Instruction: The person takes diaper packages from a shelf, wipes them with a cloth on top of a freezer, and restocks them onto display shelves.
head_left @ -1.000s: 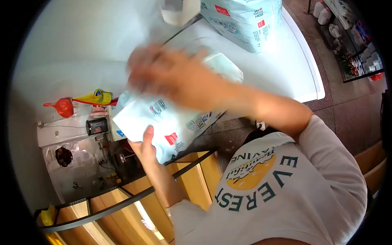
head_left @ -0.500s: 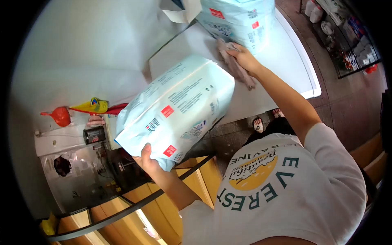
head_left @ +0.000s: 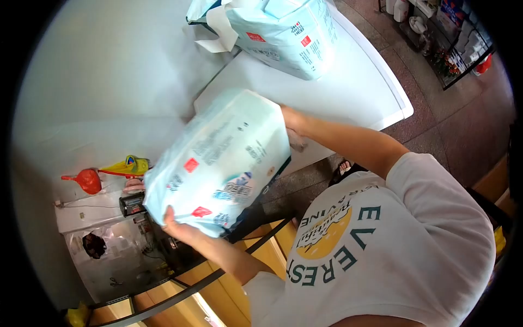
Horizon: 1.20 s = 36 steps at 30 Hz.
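Note:
A large pale blue plastic package with red labels and printed text is tilted up in front of me. My left hand grips its lower left corner, thumb on the printed face. At the package's far right end is my right hand, its fingers mostly hidden behind the package. Part of a greyish-pink cloth hangs below that hand. A second pale blue package, with a white flap at its left side, stands farther back on the white surface.
A red bag, a yellow packet and a dark box are at the left. Shelves of goods stand at the upper right. A curved black rail runs above wooden panels at the bottom.
My right hand has moved with the cloth from beside the rear package to the end of the held package. The held package has shifted left and turned slightly.

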Motion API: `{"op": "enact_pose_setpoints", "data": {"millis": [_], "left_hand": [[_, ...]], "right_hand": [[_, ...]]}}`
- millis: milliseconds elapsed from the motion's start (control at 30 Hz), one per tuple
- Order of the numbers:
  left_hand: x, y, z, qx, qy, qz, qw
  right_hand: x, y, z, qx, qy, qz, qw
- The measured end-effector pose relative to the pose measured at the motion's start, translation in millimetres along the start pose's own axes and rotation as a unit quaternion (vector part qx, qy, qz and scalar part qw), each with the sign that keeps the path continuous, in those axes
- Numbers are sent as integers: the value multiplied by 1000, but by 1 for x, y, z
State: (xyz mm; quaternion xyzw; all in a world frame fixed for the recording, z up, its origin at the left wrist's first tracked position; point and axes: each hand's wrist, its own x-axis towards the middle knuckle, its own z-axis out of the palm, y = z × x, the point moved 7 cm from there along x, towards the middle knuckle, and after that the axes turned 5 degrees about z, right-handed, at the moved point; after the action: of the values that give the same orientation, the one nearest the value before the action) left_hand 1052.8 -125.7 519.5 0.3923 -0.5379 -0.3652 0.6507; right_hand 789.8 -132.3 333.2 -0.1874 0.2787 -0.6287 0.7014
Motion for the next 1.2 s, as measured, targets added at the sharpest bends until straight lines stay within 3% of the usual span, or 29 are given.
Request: {"op": "enact_pose_setpoints", "data": {"millis": [133, 200, 233, 300, 333, 400, 467, 500, 533, 633, 667, 700, 767, 800, 833, 867, 900, 933, 967, 1033, 1067, 1133, 1167, 1200], "left_hand": [[6, 81, 31, -37, 48, 59, 996], [4, 117, 49, -24, 27, 103, 994], [9, 131, 54, -47, -4, 124, 991], [16, 160, 66, 22, 45, 191, 980], [25, 165, 66, 25, 42, 191, 980], [51, 167, 78, -24, -12, 160, 987], [60, 165, 87, -51, -10, 158, 986], [63, 162, 89, -74, 2, 158, 985], [61, 157, 89, -84, 9, 151, 985], [81, 156, 64, 11, 89, 150, 985], [103, 149, 54, -24, 29, 122, 992], [120, 145, 52, -38, 29, 122, 991], [144, 132, 62, 40, -86, 77, 992], [160, 117, 66, 30, -58, 74, 995], [199, 102, 55, 128, -7, 129, 983], [187, 96, 73, 273, 69, 97, 955], [197, 78, 90, 334, 30, 113, 935], [189, 69, 121, 289, -69, 183, 937], [192, 61, 139, 338, -138, 216, 906], [206, 31, 166, 393, -274, 194, 856], [213, 20, 175, 385, -276, 196, 859], [208, -17, 204, 534, -386, 228, 717], [196, -37, 215, 556, -396, 316, 659], [178, -54, 227, 573, -397, 403, 593]], "right_hand": [[-9, -68, 35, -97, -12, -132, 986], [-21, -106, 58, -26, -23, -210, 977], [-9, -102, 61, -20, -25, -211, 977], [11, -93, 67, -73, -51, -266, 960], [-17, -86, 77, -2, -18, -292, 956], [2, -17, 70, -22, -94, -231, 968], [41, 81, 58, -64, -62, -32, 996], [28, 83, 52, -104, -24, -98, 990], [22, 69, 37, -111, -26, -98, 989], [12, 15, -11, -72, 25, 7, 997], [11, 6, -27, -40, 70, 36, 996], [11, -3, -50, 14, 153, 53, 987], [15, -22, -88, -98, 178, -21, 979], [10, -24, -97, -18, 102, -2, 995], [5, -28, -102, 61, 25, 18, 998], [-15, -42, -100, 53, 23, 17, 998], [-49, -61, -87, 39, 22, 42, 998], [-73, -74, -83, 25, 23, 64, 997], [-85, -80, -90, 17, 29, 58, 998], [-107, -101, -111, -123, 83, -20, 989], [-118, -112, -124, -115, 130, -55, 983], [-142, -138, -125, -84, 218, -124, 964], [-164, -161, -110, -140, 293, -186, 927], [-170, -180, -100, -175, 298, -262, 901]]}}
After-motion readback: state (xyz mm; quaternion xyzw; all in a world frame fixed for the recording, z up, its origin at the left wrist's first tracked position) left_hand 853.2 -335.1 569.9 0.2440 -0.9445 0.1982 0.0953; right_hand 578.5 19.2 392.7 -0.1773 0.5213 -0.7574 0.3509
